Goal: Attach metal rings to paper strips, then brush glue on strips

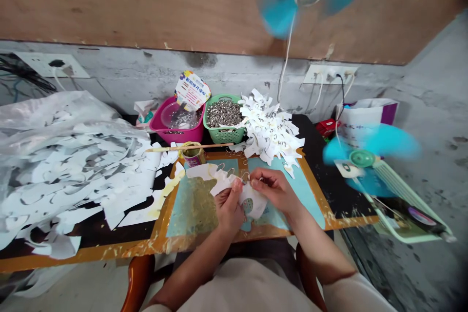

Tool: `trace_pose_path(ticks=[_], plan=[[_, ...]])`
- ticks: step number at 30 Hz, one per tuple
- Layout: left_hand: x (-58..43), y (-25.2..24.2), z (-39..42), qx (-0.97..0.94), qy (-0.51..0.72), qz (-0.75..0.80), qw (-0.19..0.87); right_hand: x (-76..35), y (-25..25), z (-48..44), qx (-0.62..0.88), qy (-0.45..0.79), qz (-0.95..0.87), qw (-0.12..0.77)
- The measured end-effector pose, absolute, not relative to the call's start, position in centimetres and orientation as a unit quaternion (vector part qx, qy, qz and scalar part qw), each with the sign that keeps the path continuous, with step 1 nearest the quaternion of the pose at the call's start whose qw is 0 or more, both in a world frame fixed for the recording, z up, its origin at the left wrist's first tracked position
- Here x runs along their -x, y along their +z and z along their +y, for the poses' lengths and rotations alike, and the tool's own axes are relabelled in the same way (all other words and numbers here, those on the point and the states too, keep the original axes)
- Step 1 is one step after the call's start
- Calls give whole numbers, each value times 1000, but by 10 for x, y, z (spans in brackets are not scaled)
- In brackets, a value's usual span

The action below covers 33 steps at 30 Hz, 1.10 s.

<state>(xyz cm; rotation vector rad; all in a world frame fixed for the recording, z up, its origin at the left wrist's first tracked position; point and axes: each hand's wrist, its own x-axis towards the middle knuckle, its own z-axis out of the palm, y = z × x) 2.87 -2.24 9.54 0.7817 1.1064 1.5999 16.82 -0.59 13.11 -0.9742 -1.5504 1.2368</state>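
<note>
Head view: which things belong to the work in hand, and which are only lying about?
Apparently part of the work:
white cut-out piece in left hand, right hand at its edge
left heap of cut-outs
right heap of cut-outs
green basket of metal parts

Apparently just lying about:
red box
white-and-purple bag

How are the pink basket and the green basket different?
The pink basket is bright pink; the green basket is pale green. The pink one has a clear plastic container in it, while the green one shows an open heap of metal pieces. A printed card sticks up at the pink one, none at the green. Both hold shiny metal pieces.
</note>
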Motion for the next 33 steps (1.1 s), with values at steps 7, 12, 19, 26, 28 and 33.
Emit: trace_pose_path(ticks=[7,12,19,26,28,33], plan=[[-12,91,6,-700,526,464,136,-164,98,-9,360,607,-344,619],[-23,88,-4,-823,394,409,5,-153,93,-3,214,742,-277,572],[-9,91,-29,-769,479,417,72,-158,85,-4,182,711,-251,631],[5,89,-26,-708,520,471,85,-163,82,-4,178,704,-263,635],[6,86,-26,-706,516,476,95,-163,83,-5,198,692,-278,636],[-3,88,-25,-727,520,442,77,-160,87,-9,224,680,-298,631]])
